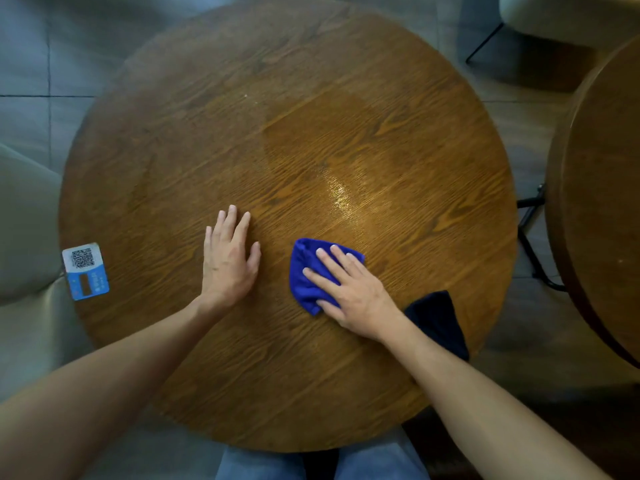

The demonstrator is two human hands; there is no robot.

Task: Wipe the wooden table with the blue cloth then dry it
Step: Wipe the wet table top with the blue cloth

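Note:
A round wooden table point(242, 140) fills the view. My right hand point(349, 289) lies flat on a folded blue cloth point(303, 268) and presses it onto the table near the front middle. A darker damp patch with a shiny streak point(341, 192) spreads on the wood beyond the cloth. Left of the cloth and apart from it, my left hand point(228, 261) rests palm down on the table with its fingers spread and nothing in it. A dark cloth point(440, 320) lies by the right front edge, partly hidden behind my right forearm.
A blue and white QR code sticker point(86, 270) sits at the table's left edge. A second wooden table point(602, 188) stands close on the right with black metal legs point(530, 237) between. Pale chairs are at the left point(24, 220) and the far right point(571, 15).

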